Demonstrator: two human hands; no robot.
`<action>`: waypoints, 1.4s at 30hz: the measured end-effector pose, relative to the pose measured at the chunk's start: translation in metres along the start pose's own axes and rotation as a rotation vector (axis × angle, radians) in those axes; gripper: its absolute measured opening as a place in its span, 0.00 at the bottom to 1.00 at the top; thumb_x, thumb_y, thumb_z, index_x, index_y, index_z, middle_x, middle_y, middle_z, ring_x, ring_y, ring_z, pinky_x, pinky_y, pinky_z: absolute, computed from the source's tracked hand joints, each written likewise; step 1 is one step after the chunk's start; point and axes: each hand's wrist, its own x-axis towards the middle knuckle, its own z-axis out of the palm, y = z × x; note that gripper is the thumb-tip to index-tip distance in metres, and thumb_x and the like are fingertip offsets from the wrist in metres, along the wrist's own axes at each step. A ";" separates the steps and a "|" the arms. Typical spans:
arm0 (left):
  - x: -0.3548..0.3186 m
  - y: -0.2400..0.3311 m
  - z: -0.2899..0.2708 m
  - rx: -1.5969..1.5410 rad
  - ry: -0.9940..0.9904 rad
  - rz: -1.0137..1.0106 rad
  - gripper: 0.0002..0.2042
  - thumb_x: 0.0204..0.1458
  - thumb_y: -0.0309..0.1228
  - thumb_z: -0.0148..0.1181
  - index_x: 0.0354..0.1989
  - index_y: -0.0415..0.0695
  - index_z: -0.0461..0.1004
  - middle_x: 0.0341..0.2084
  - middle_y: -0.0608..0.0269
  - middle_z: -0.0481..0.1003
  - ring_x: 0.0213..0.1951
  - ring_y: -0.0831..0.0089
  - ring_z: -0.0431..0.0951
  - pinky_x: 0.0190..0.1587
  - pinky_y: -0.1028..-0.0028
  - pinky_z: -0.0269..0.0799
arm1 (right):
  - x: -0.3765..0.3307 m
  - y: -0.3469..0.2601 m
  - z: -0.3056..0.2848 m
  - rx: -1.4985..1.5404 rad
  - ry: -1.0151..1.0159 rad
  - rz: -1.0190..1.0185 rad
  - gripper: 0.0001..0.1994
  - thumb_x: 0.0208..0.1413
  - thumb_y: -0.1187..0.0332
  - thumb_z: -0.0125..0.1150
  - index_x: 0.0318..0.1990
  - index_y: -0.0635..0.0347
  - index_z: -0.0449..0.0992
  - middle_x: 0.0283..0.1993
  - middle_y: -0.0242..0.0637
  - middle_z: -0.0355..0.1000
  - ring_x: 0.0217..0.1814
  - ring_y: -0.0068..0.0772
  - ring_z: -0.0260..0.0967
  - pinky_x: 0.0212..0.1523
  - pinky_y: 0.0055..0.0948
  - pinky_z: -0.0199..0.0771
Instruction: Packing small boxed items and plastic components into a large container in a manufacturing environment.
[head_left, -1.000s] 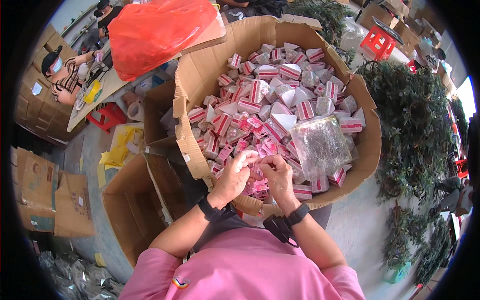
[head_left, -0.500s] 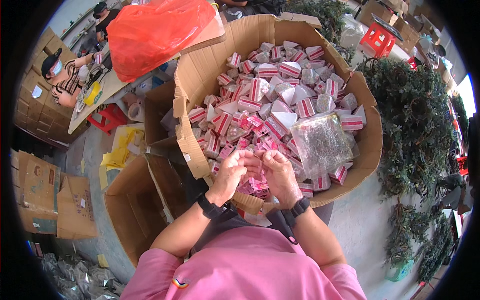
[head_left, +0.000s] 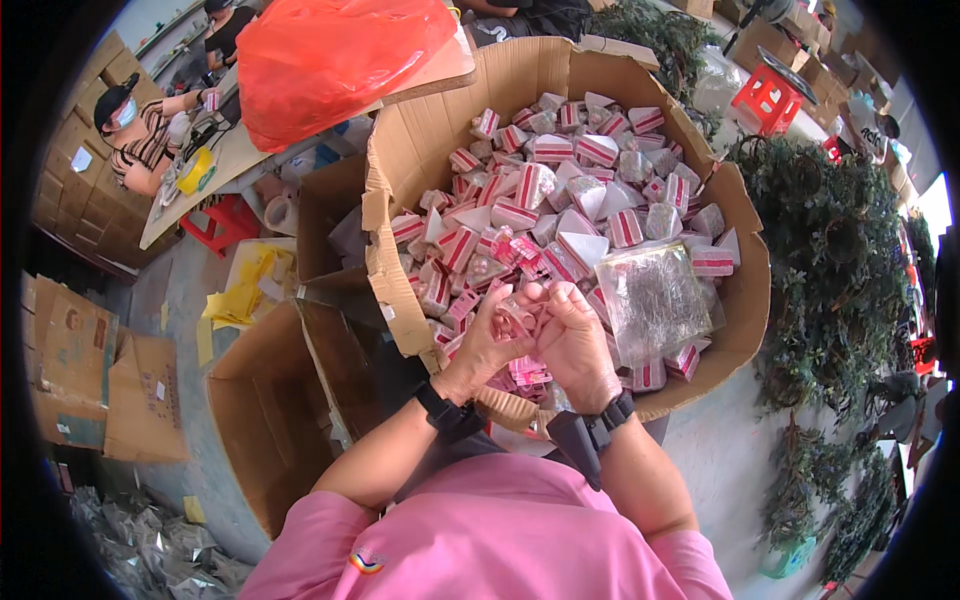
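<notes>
My left hand [head_left: 483, 346] and my right hand [head_left: 577, 350] meet above the near side of a large cardboard box [head_left: 398, 290]. The fingers of both are curled in close together, with the thumbs bent. Whatever is pinched between them is too small to make out. Pink printed tags [head_left: 528, 372] lie just beneath, and more pink tags [head_left: 522, 250] sit farther in. Wedge-shaped pieces [head_left: 535, 185], white with red stripes, fill the box. A stack of clear plastic bags [head_left: 648, 305] rests on the pieces, right of my right hand.
An open empty carton [head_left: 260, 400] stands at the left. Beyond it, a table [head_left: 225, 150] carries a red plastic bag [head_left: 335, 70] and a roll of yellow tape [head_left: 195, 170]; a person [head_left: 140, 140] works there. Leafy garlands [head_left: 830, 270] pile up at the right, near a red stool [head_left: 768, 100].
My hands have come closer together and curled inward, shifting slightly right along with the whole view. The box and its contents have kept their arrangement.
</notes>
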 end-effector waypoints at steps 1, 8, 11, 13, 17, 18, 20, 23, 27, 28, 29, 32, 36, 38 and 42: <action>-0.002 -0.002 0.000 -0.076 -0.020 -0.017 0.34 0.40 0.28 0.66 0.57 0.43 0.53 0.47 0.63 0.62 0.47 0.75 0.65 0.49 0.74 0.63 | 0.001 -0.002 -0.002 0.019 -0.019 0.002 0.04 0.55 0.69 0.52 0.29 0.55 0.67 0.38 0.39 0.72 0.42 0.33 0.69 0.43 0.29 0.67; -0.008 0.015 -0.006 -0.395 -0.161 -0.144 0.24 0.46 0.27 0.59 0.52 0.42 0.60 0.48 0.65 0.65 0.49 0.74 0.66 0.51 0.72 0.64 | 0.010 -0.010 -0.006 0.034 0.067 0.002 0.05 0.55 0.66 0.52 0.30 0.54 0.65 0.28 0.31 0.68 0.34 0.30 0.67 0.34 0.24 0.66; -0.016 0.025 -0.003 -0.616 -0.173 -0.205 0.22 0.48 0.28 0.57 0.53 0.41 0.61 0.46 0.66 0.67 0.48 0.73 0.68 0.52 0.71 0.65 | 0.016 -0.007 -0.005 0.064 0.097 -0.015 0.05 0.55 0.67 0.51 0.30 0.54 0.65 0.25 0.29 0.65 0.31 0.29 0.64 0.31 0.24 0.65; -0.018 0.028 0.009 -0.633 -0.157 -0.191 0.21 0.48 0.28 0.57 0.52 0.41 0.62 0.43 0.65 0.69 0.45 0.74 0.70 0.51 0.71 0.66 | 0.017 -0.010 -0.005 0.120 0.184 -0.039 0.04 0.55 0.68 0.51 0.30 0.54 0.64 0.25 0.30 0.65 0.30 0.28 0.63 0.29 0.23 0.63; -0.021 0.004 0.003 -0.429 -0.195 -0.294 0.17 0.48 0.25 0.58 0.48 0.40 0.65 0.38 0.66 0.71 0.40 0.77 0.72 0.44 0.75 0.69 | 0.022 -0.011 0.003 0.079 0.250 -0.069 0.06 0.56 0.68 0.50 0.29 0.56 0.64 0.23 0.29 0.62 0.28 0.25 0.59 0.25 0.19 0.58; -0.021 0.007 0.002 -0.433 -0.198 -0.295 0.17 0.48 0.25 0.58 0.48 0.40 0.65 0.38 0.66 0.71 0.40 0.77 0.72 0.44 0.75 0.69 | 0.025 -0.014 -0.001 0.064 0.220 -0.073 0.06 0.56 0.69 0.49 0.28 0.56 0.63 0.23 0.29 0.61 0.27 0.24 0.58 0.25 0.19 0.57; -0.019 0.016 0.000 -0.312 -0.171 -0.304 0.16 0.47 0.26 0.59 0.46 0.39 0.66 0.36 0.66 0.72 0.35 0.80 0.73 0.39 0.78 0.70 | 0.030 -0.018 -0.010 0.049 0.191 -0.078 0.06 0.56 0.70 0.49 0.28 0.56 0.63 0.23 0.29 0.61 0.26 0.24 0.57 0.24 0.19 0.56; -0.011 0.023 -0.004 -0.254 -0.214 -0.256 0.17 0.47 0.26 0.59 0.46 0.39 0.66 0.35 0.67 0.73 0.33 0.82 0.73 0.36 0.80 0.70 | 0.036 -0.023 -0.016 0.113 0.211 -0.105 0.05 0.56 0.71 0.48 0.28 0.56 0.63 0.22 0.31 0.61 0.25 0.26 0.57 0.24 0.22 0.56; -0.008 0.037 -0.008 -0.163 -0.300 -0.319 0.17 0.47 0.26 0.59 0.46 0.39 0.67 0.36 0.67 0.73 0.35 0.82 0.72 0.38 0.79 0.70 | 0.039 -0.025 -0.017 0.092 0.220 -0.140 0.06 0.57 0.71 0.48 0.28 0.56 0.63 0.23 0.31 0.61 0.25 0.26 0.57 0.24 0.21 0.56; -0.008 0.036 -0.007 -0.189 -0.289 -0.289 0.16 0.47 0.26 0.59 0.46 0.39 0.67 0.36 0.67 0.73 0.35 0.81 0.72 0.39 0.79 0.70 | 0.039 -0.025 -0.015 0.070 0.221 -0.135 0.05 0.57 0.71 0.47 0.29 0.56 0.62 0.23 0.30 0.60 0.25 0.25 0.56 0.24 0.21 0.56; -0.009 0.036 -0.006 -0.216 -0.279 -0.259 0.16 0.48 0.26 0.59 0.45 0.39 0.68 0.36 0.67 0.73 0.36 0.81 0.72 0.40 0.78 0.69 | 0.039 -0.024 -0.014 0.047 0.221 -0.130 0.05 0.58 0.71 0.45 0.30 0.57 0.61 0.23 0.30 0.60 0.25 0.24 0.56 0.24 0.20 0.56; -0.006 0.027 -0.004 -0.255 -0.270 -0.249 0.15 0.48 0.26 0.58 0.45 0.39 0.69 0.37 0.67 0.73 0.37 0.81 0.72 0.41 0.77 0.69 | 0.039 -0.022 -0.018 0.087 0.213 -0.147 0.05 0.57 0.71 0.47 0.28 0.56 0.63 0.23 0.32 0.62 0.25 0.27 0.58 0.26 0.22 0.59; -0.006 0.011 0.000 -0.229 -0.110 -0.199 0.12 0.48 0.25 0.57 0.42 0.38 0.71 0.33 0.67 0.74 0.34 0.81 0.73 0.38 0.79 0.70 | 0.035 -0.015 -0.004 0.065 0.224 -0.155 0.06 0.58 0.71 0.45 0.29 0.57 0.61 0.23 0.31 0.61 0.26 0.25 0.57 0.26 0.21 0.59; -0.006 0.007 0.000 -0.132 -0.074 -0.178 0.10 0.46 0.23 0.57 0.39 0.39 0.73 0.32 0.68 0.74 0.33 0.82 0.73 0.38 0.79 0.70 | 0.034 -0.015 -0.002 0.056 0.248 -0.143 0.06 0.58 0.71 0.45 0.28 0.57 0.61 0.23 0.30 0.61 0.25 0.25 0.57 0.25 0.20 0.58; -0.010 0.027 0.000 0.000 -0.164 -0.236 0.10 0.44 0.22 0.56 0.37 0.38 0.74 0.31 0.68 0.75 0.33 0.83 0.73 0.38 0.79 0.70 | 0.037 -0.026 -0.014 0.005 0.264 -0.124 0.07 0.58 0.71 0.45 0.27 0.57 0.62 0.21 0.29 0.60 0.23 0.23 0.56 0.23 0.19 0.55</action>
